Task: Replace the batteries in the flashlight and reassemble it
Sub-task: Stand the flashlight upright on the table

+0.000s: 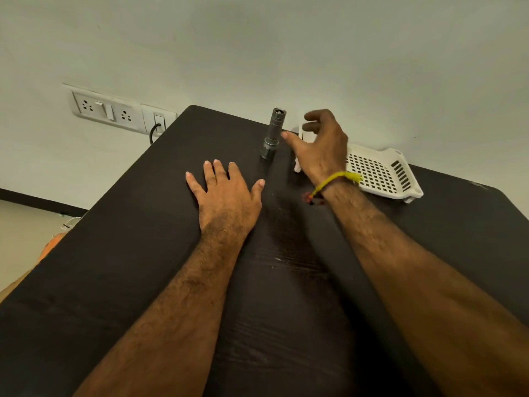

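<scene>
A small grey metal flashlight (272, 133) stands upright on the dark table (128, 253) near its far edge. My right hand (320, 144) hovers just right of it, fingers spread and curled, thumb tip close to the flashlight's body without touching it. It holds nothing. My left hand (229, 196) lies flat on the table, palm down, fingers apart, a little nearer than the flashlight and to its left. No batteries are visible.
A white perforated plastic basket (383, 173) sits on the table at the right, partly behind my right wrist. A wall socket panel (120, 111) with a black cable plugged in is at the left, past the table's edge.
</scene>
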